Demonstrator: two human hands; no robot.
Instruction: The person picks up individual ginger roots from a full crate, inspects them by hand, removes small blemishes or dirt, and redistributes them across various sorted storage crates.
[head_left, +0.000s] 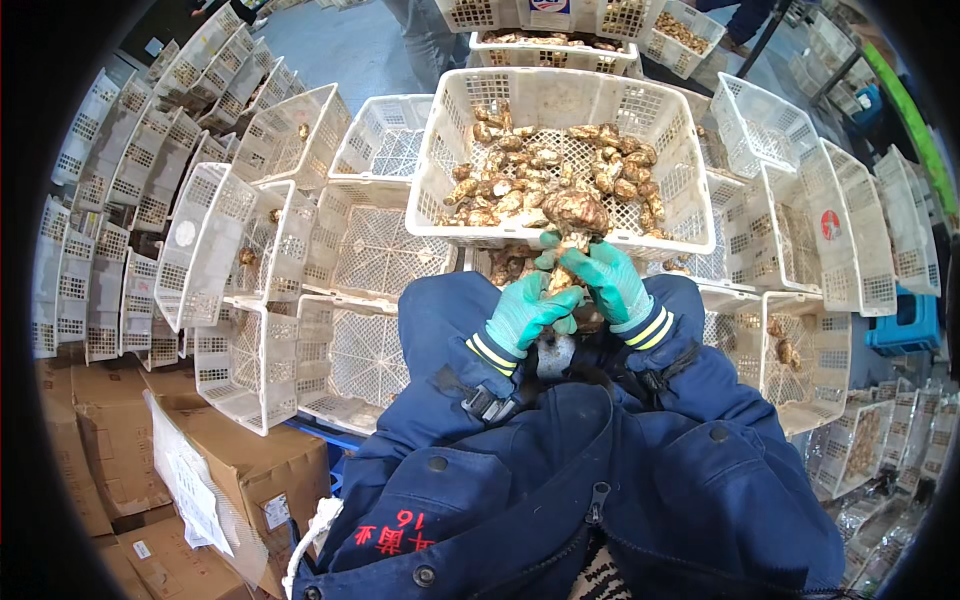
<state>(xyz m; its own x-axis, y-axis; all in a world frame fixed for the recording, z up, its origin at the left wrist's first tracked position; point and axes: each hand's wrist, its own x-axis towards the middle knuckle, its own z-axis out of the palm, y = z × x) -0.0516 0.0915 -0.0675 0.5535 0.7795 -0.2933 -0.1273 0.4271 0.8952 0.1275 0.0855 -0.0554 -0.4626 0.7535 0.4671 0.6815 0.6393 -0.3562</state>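
Both my hands wear green gloves and are raised over my lap, just in front of a large white plastic crate. Between them is a mushroom with a broad brown cap and a pale, dirt-marked stem, cap pointing away from me. My right hand is closed around the stem from the right. My left hand is closed at the stem's lower end, its fingertips partly hidden. Inside the crate lie several more brown and pale mushrooms, mostly heaped at the left and middle. More mushrooms show in shadow below the crate's near rim.
White mesh crates surround me, some holding a few mushrooms. Tall crate stacks stand at the left. Cardboard boxes are at the lower left, a blue stool-like plastic item at the right. Another person's legs show beyond.
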